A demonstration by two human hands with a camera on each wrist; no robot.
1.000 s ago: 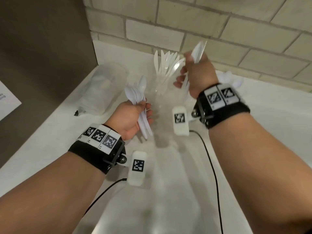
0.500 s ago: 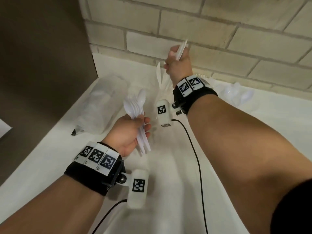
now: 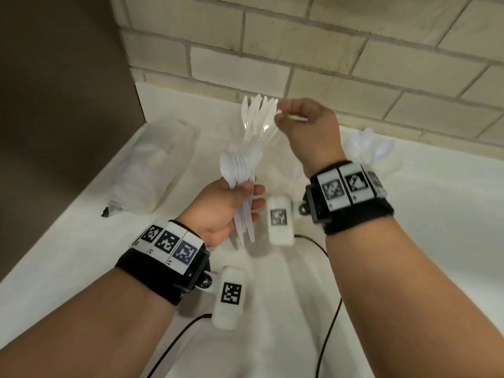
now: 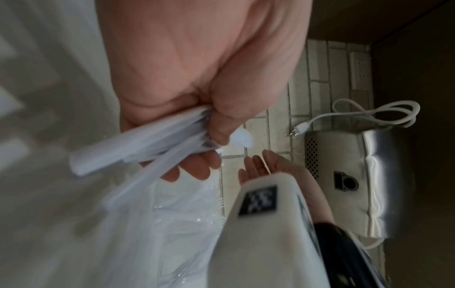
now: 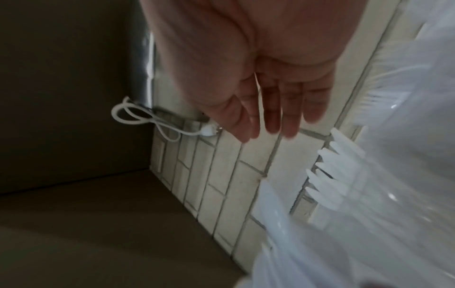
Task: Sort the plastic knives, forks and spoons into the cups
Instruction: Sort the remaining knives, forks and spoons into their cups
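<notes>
White plastic spoons [image 3: 240, 170] stand bowls-up in the left hand [image 3: 221, 211], fingers gripping the handles, just in front of the knife cup [image 3: 256, 129]; right hand [image 3: 308, 129] sits beside the cup's top, fingers straight, apparently empty.

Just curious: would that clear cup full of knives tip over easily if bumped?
Probably. The cup looks like thin clear plastic, so light. The knives stand tall above its rim and fan outward, likely making it top-heavy. A nudge might also slide it across the smooth counter.

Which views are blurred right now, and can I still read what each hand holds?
Head view: mostly sharp; left hand grips white plastic spoons. Left wrist view: their handles smear with motion blur. Right wrist view: soft and dim; right hand blurred, its contents unreadable.
</notes>
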